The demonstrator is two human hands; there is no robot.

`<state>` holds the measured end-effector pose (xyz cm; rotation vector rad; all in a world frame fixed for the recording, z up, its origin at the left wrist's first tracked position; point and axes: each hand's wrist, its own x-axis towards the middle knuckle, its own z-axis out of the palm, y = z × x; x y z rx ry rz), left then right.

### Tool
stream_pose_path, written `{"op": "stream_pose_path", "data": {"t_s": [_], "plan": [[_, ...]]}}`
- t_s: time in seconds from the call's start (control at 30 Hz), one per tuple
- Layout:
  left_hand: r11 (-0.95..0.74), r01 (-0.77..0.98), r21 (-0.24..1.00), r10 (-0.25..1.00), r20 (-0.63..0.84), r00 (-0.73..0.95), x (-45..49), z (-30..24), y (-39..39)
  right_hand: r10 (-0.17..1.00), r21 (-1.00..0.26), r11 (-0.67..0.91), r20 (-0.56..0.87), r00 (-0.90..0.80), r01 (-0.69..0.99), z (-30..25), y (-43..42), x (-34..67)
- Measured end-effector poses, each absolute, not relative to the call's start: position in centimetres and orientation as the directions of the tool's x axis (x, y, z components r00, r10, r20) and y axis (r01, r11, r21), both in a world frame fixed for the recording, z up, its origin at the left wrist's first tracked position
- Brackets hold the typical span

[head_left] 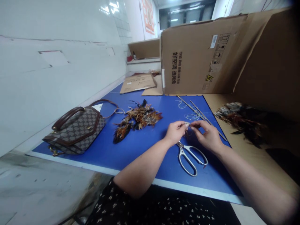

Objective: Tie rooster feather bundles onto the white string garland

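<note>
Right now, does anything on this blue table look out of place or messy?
Only mildly: the handbag sits at the table corner, and loose thread lies tangled by the sticks. Nothing looks damaged.

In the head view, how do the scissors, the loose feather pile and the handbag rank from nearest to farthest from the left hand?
1. Scissors, just below the left hand, toward the person.
2. Feather pile, on the blue mat, to the hand's left.
3. Handbag, far left, beside the wall.

white wall (47, 78), blue table (145, 147), cardboard box (192, 62)
</note>
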<state>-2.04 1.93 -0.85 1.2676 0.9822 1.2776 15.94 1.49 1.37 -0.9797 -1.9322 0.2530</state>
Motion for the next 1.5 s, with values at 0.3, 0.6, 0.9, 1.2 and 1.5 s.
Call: {"op": "stream_pose_path", "data": {"t_s": [0.3,0.6,0.9,1.2,1.5], "plan": [[-0.07,-0.107,0.992,0.983,0.086,0.16,-2.1,0.0,1.2,0.704,-0.52,0.659,0.681,-0.202,0.543,1.6,1.6,16.1],[-0.039,-0.072,0.997,0.968,0.055,0.244,-2.5,-0.2,1.2,0.713,-0.514,0.665,0.653,-0.256,0.541,1.4,2.0,16.9],[0.035,-0.196,0.98,0.971,0.013,0.238,-2.6,0.7,1.1,0.644,-0.475,0.732,0.715,-0.271,0.488,2.0,1.5,16.3],[0.025,-0.178,0.984,0.971,0.018,0.238,-2.6,0.7,1.2,0.644,-0.471,0.731,0.715,-0.271,0.494,1.8,1.5,16.1],[0.036,-0.082,0.996,0.949,-0.009,0.315,-2.9,0.4,1.0,0.632,-0.493,0.77,0.677,-0.378,0.404,2.0,1.7,16.5]]}}
